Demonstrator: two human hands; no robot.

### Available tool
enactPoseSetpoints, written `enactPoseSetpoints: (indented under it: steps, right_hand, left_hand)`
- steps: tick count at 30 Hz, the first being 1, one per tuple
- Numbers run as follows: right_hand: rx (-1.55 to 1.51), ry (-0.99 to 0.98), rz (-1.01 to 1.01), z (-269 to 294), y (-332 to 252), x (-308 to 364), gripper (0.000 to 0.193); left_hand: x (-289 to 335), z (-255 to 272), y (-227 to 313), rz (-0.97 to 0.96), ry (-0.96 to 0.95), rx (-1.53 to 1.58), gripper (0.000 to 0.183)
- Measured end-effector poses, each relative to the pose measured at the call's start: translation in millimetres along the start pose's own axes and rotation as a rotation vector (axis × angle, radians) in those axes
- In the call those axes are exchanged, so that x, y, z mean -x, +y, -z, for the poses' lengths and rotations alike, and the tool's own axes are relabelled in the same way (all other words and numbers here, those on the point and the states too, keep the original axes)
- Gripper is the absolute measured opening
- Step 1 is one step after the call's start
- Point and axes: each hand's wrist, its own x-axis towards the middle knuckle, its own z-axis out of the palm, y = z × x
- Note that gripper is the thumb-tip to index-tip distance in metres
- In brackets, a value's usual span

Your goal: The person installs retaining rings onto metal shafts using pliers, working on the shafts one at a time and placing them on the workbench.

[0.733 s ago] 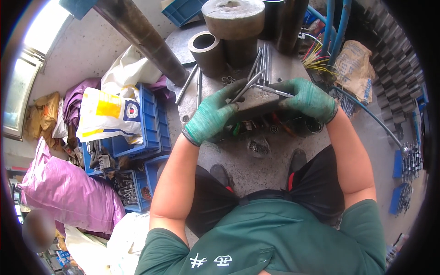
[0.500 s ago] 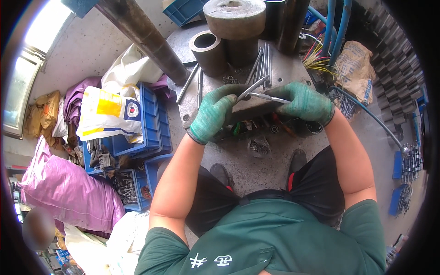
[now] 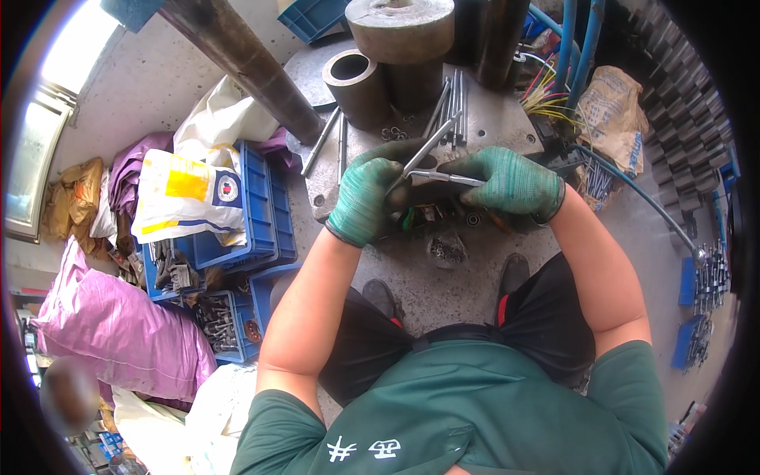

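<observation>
Both my hands wear green gloves and meet over the near edge of a metal table. My left hand is closed around a thin metal rod, which slants up to the right. In my right hand is a slim silver tool that looks like pliers, its tip against or very close to the rod. My fingers partly hide both things. Beyond my hands lie several small rings and a row of similar rods. Two more rods lie at the table's left.
A hollow steel cylinder and a thick round block stand at the back, between dark columns. Blue crates and a purple sack are at left. Below the table edge is a clear bag of small parts. Blue hoses hang at right.
My right hand has shifted slightly left and down with the pliers. The rod in my left hand now points more steeply upward, and the pliers' tip sits lower along it.
</observation>
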Motion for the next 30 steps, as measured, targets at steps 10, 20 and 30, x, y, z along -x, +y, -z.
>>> enactPoseSetpoints:
  steps: [10,20,30]
  right_hand:
    - [0.097,0.096,0.180,-18,14,-11,0.055]
    - [-0.478,-0.126,0.005,-27,35,-11,0.047]
    - [-0.567,0.285,-0.020,-8,34,-1,0.040]
  left_hand:
    - [-5,20,-11,0.075,-0.116,0.396,0.056]
    - [-7,21,-8,0.093,-0.196,0.642,0.061]
    - [-18,24,-5,-0.043,0.113,0.013,0.063]
